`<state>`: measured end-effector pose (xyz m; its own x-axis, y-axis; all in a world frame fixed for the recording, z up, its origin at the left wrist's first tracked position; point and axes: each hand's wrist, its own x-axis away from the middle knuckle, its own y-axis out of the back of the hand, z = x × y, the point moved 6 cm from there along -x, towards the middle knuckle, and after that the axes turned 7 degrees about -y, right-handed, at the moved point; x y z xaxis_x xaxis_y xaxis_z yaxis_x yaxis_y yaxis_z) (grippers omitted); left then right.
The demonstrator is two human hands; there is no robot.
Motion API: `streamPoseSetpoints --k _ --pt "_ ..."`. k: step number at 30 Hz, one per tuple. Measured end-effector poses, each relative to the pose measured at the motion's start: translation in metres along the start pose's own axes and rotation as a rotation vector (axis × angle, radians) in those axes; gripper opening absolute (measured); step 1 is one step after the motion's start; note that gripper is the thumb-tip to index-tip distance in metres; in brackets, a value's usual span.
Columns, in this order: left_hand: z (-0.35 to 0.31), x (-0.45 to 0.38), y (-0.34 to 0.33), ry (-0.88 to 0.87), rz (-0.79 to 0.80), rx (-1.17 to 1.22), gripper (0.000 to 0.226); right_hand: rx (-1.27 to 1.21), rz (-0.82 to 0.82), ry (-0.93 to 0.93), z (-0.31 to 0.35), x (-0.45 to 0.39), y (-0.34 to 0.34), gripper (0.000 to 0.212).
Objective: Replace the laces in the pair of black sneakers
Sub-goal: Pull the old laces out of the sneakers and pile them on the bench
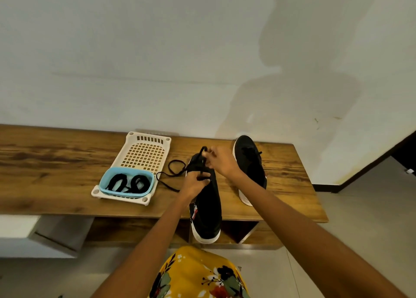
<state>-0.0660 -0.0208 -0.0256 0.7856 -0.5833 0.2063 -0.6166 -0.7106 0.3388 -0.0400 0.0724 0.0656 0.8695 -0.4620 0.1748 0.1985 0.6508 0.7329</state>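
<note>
A black sneaker with a white sole (pixel 208 210) lies on the wooden bench, its heel jutting over the front edge. My left hand (pixel 193 184) holds it at the lacing area, fingers curled. My right hand (pixel 219 161) pinches a black lace (pixel 172 170) near the toe end; the lace loops out to the left across the bench. The second black sneaker (pixel 252 162) lies just to the right, behind my right wrist. A small blue tub (pixel 126 184) holds coiled black laces (pixel 129 183).
The blue tub sits in the near end of a white perforated tray (pixel 144 151) left of the shoes. The wooden bench (pixel 56 162) stands against a white wall, with open shelves below. A dark doorway shows at the far right.
</note>
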Motion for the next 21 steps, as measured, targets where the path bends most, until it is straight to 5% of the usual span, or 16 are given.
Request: streamPoseSetpoints --k 3,8,13,17,21 --pt "-0.002 -0.003 0.008 -0.078 -0.080 -0.096 0.020 -0.183 -0.095 -0.027 0.010 -0.010 0.008 0.022" --pt "0.005 0.002 0.015 -0.144 -0.200 -0.231 0.032 -0.150 -0.177 -0.184 -0.022 -0.021 0.005 0.016" --pt "0.011 0.005 0.010 -0.024 -0.024 -0.441 0.061 -0.277 -0.081 -0.350 -0.071 -0.008 -0.030 0.019" --pt "0.007 0.006 0.014 0.000 -0.065 -0.327 0.048 -0.282 0.020 -0.224 -0.063 0.019 -0.048 0.043" --pt "0.014 0.011 0.024 0.102 -0.095 -0.112 0.040 0.047 0.028 -0.024 -0.057 0.032 -0.059 0.049"
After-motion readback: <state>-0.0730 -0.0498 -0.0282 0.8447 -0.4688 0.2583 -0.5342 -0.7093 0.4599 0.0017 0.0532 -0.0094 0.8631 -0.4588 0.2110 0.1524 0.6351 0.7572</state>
